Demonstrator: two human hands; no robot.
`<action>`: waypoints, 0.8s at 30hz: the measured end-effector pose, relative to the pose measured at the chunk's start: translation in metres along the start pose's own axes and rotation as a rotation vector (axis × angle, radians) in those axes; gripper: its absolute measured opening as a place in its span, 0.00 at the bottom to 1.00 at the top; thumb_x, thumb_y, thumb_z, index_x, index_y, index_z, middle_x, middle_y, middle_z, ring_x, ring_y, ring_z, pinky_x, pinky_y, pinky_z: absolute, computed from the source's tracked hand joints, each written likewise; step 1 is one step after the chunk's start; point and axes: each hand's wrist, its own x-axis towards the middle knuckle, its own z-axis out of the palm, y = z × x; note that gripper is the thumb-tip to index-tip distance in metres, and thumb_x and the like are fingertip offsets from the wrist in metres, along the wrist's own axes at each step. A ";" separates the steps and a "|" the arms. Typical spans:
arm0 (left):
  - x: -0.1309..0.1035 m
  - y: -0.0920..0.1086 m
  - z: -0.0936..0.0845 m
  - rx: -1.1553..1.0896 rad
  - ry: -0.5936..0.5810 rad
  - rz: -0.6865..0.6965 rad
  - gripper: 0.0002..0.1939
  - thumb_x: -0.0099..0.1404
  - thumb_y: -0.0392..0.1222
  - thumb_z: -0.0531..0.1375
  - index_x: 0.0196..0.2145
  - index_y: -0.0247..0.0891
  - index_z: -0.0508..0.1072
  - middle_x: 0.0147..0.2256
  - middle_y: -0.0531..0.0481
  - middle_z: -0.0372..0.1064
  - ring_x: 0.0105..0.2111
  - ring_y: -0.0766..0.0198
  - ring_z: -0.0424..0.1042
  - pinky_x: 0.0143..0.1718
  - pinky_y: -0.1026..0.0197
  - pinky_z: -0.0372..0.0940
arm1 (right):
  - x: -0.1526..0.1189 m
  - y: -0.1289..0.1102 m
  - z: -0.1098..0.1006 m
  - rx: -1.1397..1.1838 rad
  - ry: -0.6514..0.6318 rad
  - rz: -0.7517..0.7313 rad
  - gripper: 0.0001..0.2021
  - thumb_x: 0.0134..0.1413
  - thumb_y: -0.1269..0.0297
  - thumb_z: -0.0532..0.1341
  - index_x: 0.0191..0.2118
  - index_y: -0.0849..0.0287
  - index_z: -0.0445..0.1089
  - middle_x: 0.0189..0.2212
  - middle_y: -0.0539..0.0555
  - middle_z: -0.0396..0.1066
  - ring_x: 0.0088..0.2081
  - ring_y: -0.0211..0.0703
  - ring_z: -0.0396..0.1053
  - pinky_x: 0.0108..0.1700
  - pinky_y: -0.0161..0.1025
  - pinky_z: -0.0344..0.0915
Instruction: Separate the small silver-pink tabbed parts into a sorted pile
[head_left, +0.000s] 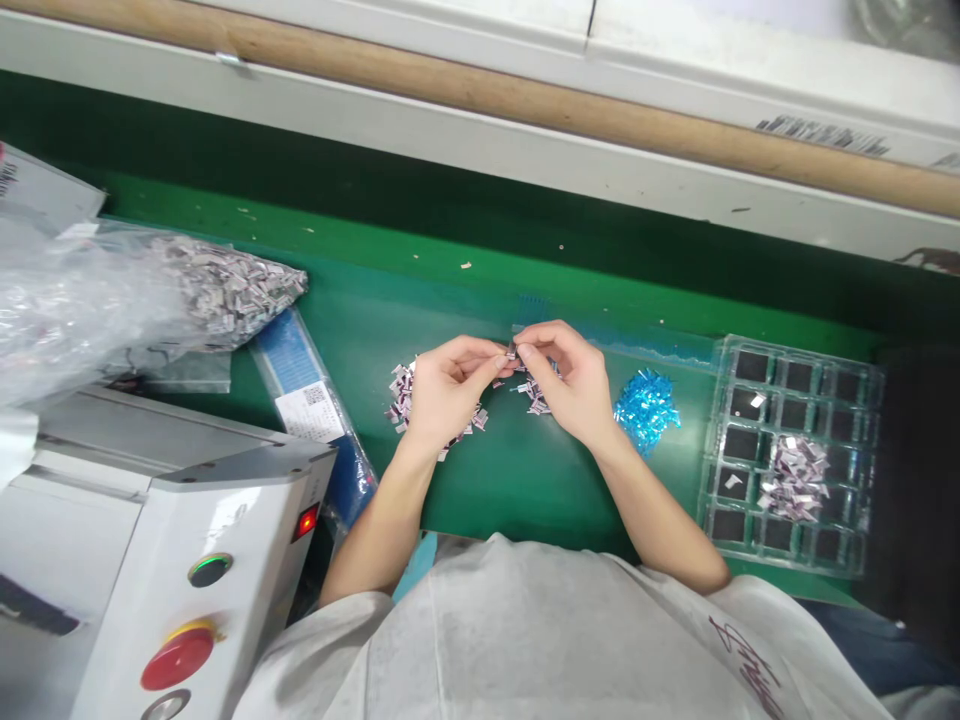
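My left hand [452,390] and my right hand [568,378] meet fingertip to fingertip above the green mat. Between them is a small metallic piece [511,352], too tiny to name; the right fingers pinch it and the left thumb and index finger close at its lower end. Partly under my left hand lies a pile of small silvery-pink pieces [403,392]. Similar pieces [534,396] are scattered beneath my right hand. To the right of my right wrist sits a heap of small shiny blue pieces [647,412].
On the right, a clear compartment tray [712,450] with dark squares bears a heap of silvery-pink pieces [796,478]. At left are a plastic bag of pieces [225,290], a labelled blue packet [289,355] and a machine box with a red button [178,655]. A ledge [450,110] runs along the back.
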 end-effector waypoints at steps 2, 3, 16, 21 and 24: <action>0.000 -0.001 0.000 -0.001 -0.003 -0.002 0.18 0.61 0.54 0.78 0.37 0.38 0.83 0.37 0.45 0.86 0.38 0.54 0.87 0.46 0.52 0.84 | 0.001 0.002 -0.001 0.004 -0.013 -0.005 0.10 0.72 0.51 0.67 0.44 0.50 0.78 0.45 0.54 0.79 0.46 0.47 0.78 0.50 0.48 0.80; 0.000 -0.001 0.001 0.000 -0.004 -0.004 0.18 0.61 0.55 0.78 0.37 0.38 0.83 0.37 0.45 0.86 0.38 0.54 0.87 0.46 0.52 0.84 | 0.001 0.002 -0.001 0.005 -0.016 -0.006 0.09 0.72 0.52 0.67 0.44 0.50 0.78 0.45 0.54 0.79 0.45 0.46 0.78 0.50 0.48 0.80; -0.003 -0.006 -0.001 0.049 -0.060 0.024 0.12 0.65 0.50 0.75 0.39 0.39 0.85 0.38 0.46 0.86 0.38 0.56 0.86 0.47 0.53 0.83 | 0.004 0.011 -0.002 0.061 -0.061 0.057 0.06 0.66 0.58 0.69 0.44 0.51 0.79 0.44 0.53 0.80 0.42 0.45 0.79 0.48 0.46 0.79; -0.001 -0.007 -0.008 0.206 -0.075 0.085 0.11 0.68 0.48 0.73 0.42 0.40 0.85 0.39 0.46 0.86 0.39 0.56 0.86 0.47 0.53 0.81 | 0.008 0.010 -0.010 0.066 -0.107 0.060 0.07 0.63 0.62 0.70 0.47 0.53 0.78 0.37 0.50 0.78 0.38 0.42 0.75 0.43 0.42 0.72; 0.001 -0.001 -0.019 0.476 -0.118 0.231 0.12 0.66 0.44 0.75 0.46 0.40 0.84 0.41 0.47 0.84 0.39 0.57 0.84 0.46 0.54 0.78 | 0.009 0.008 -0.017 -0.052 -0.113 0.048 0.05 0.66 0.63 0.67 0.46 0.53 0.76 0.35 0.49 0.75 0.35 0.41 0.71 0.40 0.42 0.68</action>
